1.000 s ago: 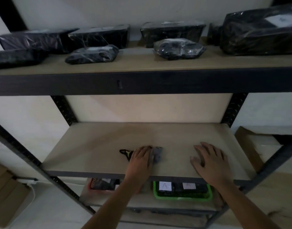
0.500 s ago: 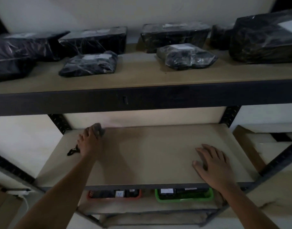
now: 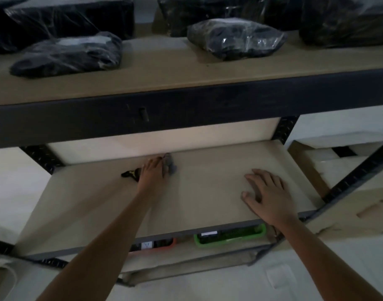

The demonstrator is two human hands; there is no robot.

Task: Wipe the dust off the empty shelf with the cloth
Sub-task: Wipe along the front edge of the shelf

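A grey cloth [image 3: 169, 163] lies bunched near the back edge of the bare middle shelf [image 3: 208, 192], left of its centre, pressed down under the fingers of the left hand [image 3: 152, 171]. The fingers lie over the cloth and point toward the back wall; whether they curl round it or merely press it flat cannot be told in the dim light. A small black-and-yellow item [image 3: 129, 174] sticks out just left of that hand, at the wrist side, touching the board.

The right hand [image 3: 267, 195] rests palm down on the same shelf, well apart from the cloth, toward the front right; its fingers are spread and straight and hold nothing. Both bare forearms reach up from the bottom of the frame.

Above, the upper shelf [image 3: 164, 68] carries dark plastic-wrapped parcels, one [image 3: 67, 54] at left front and another [image 3: 235, 38] right of centre. Below the middle board's front edge, an orange tray [image 3: 164, 246] and a green tray [image 3: 229, 237] sit side by side on a lower level.
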